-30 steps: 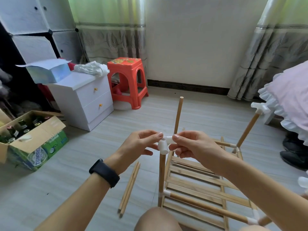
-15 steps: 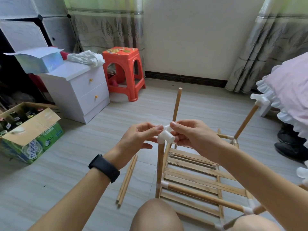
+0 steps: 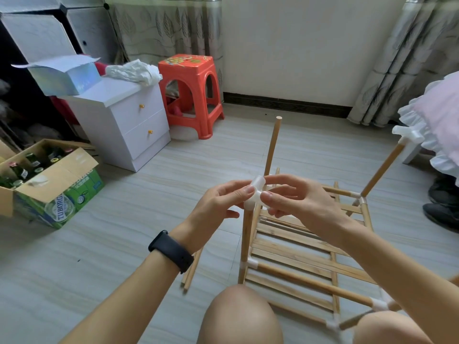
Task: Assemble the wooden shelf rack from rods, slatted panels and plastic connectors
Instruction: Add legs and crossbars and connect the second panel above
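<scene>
Frame ctr: left hand (image 3: 218, 204) and right hand (image 3: 298, 199) pinch the white connector (image 3: 255, 192) w/ fingertips, atop the near upright rod (image 3: 247, 239). Risk: an off-axis push could tilt the rod, popping its lower joint at the slatted panel (image 3: 298, 249); misaligned sockets could leave the connector partly seated.

The connector (image 3: 255, 192) I pinch is white plastic, smooth and a bit see-through. The rod (image 3: 247, 234) under it is pale wood, smooth and not shiny. The slatted panel (image 3: 298, 247) is wood too. The stool (image 3: 188, 95) is shiny red plastic. The box (image 3: 49, 187) is brown cardboard. My wrist band (image 3: 171, 250) is matt black.
</scene>
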{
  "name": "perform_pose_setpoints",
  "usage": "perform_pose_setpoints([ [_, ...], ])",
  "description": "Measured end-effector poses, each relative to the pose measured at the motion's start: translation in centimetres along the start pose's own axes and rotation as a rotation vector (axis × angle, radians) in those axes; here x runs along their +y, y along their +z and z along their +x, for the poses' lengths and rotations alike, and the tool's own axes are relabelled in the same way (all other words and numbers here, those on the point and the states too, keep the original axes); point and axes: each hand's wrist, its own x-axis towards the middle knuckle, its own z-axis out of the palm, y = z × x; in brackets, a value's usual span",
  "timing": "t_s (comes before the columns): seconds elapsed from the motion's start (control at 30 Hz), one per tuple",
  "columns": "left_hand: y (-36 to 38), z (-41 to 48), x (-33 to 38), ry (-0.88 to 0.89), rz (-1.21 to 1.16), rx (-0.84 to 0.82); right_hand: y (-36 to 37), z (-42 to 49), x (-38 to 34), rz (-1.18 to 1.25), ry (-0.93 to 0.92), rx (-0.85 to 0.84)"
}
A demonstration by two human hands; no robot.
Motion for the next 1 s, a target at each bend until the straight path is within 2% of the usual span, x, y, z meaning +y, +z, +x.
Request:
perform_pose_setpoints([
  [0.13,-0.1,0.3,0.2,-0.01,-0.019,-0.045,-0.2,0.0,-0.6,-0.171,-0.121,0.014],
  [0.27,-0.4,0.6,0.1,-0.015,-0.019,-0.035,-0.2,0.6,-1.0,-0.354,-0.098,-0.072],
  [0.47,-0.2,0.8,-0.5,-0.016,-0.061,0.022,-0.2,0.2,-1.4,-0.19,0.004,0.005],
  [0.67,-0.3,0.3,-1.3,0.009,-0.033,0.027,0.5,-0.1,-1.3,-0.148,0.062,0.027],
  [0.87,-0.4,-1.3,-1.6,-0.008,-0.007,0.051,1.0,-0.4,-1.6,-0.189,0.103,-0.037],
  [1.0,-0.1,-1.7,0.3,-0.061,0.05,0.018,0.4,-1.2,-2.1,-0.354,0.092,-0.024],
])
